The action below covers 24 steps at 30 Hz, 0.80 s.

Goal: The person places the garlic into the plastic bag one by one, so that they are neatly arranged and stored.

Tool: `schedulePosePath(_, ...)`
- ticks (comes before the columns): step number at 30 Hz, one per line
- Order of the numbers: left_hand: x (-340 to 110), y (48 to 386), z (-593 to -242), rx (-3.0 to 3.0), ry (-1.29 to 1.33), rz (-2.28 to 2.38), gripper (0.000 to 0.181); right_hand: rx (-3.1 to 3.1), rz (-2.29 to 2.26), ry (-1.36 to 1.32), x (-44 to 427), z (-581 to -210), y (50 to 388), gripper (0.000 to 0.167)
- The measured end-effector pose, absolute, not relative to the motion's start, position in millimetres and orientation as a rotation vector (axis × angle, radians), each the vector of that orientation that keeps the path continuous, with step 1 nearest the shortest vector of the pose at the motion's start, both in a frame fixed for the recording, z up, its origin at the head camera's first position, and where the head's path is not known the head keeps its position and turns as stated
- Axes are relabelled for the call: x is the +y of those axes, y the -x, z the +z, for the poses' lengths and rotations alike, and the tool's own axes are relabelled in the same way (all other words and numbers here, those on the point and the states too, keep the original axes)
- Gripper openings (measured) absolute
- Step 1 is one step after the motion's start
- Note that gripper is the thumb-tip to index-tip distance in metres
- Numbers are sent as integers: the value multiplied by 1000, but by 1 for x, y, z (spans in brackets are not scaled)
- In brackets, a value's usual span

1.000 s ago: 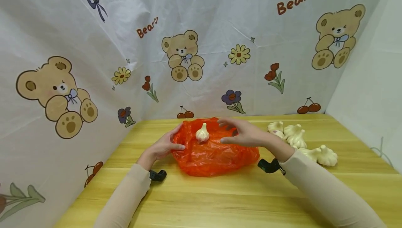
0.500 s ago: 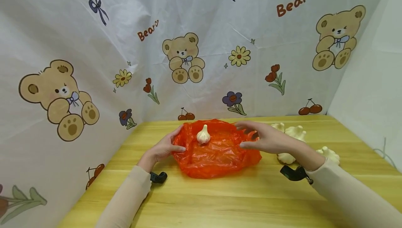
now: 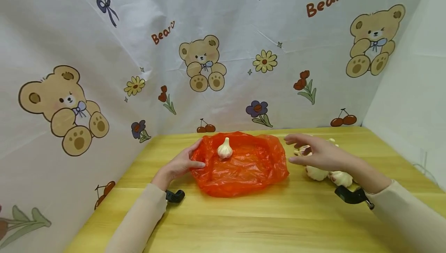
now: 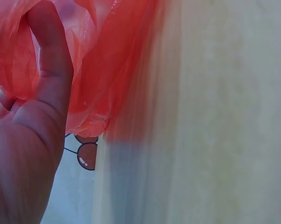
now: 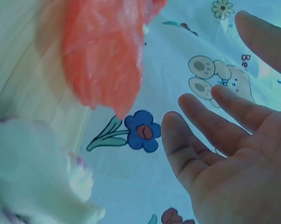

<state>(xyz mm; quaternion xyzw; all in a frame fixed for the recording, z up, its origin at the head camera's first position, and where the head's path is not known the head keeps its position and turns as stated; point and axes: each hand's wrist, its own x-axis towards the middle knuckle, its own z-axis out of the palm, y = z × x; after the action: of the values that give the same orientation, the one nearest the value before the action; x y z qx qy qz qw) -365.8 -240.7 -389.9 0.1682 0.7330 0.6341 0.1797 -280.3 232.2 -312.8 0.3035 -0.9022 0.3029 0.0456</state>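
Red bag (image 3: 237,175): pinched at nine o'clock between thumb and fingers of the left hand (image 3: 181,163).
Garlic bulb (image 3: 224,149): seated inside, toward eleven.
Right hand (image 3: 324,154): held off three, fingers apart (more bulbs (image 3: 316,173) partly hidden behind).

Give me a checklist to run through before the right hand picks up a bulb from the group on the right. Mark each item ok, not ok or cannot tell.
1. Bag steadied: ok; the left hand grips the left edge of the red bag.
2. Bag mouth spread: ok; it gapes open in the head view.
3. Lone bulb off the table: ok; the single garlic bulb rests on the bag's plastic, near the left hand.
4. Right hand free: ok; the right hand is open and holds nothing.
5. Right hand on a bulb: not ok; the right wrist view shows it apart from the bulbs at the right.
6. Number of those bulbs: cannot tell; the right hand hides some.
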Motion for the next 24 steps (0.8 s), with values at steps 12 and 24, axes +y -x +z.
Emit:
schedulePosePath(12, -241, 367, -389, 2043, -486, 1814, 107, -2741, 870, -847, 257, -307, 273, 54)
schedulePosePath(24, -244, 366, -389, 2039, -512, 1799, 105, -2732, 789, -783, 287, -307, 265, 56)
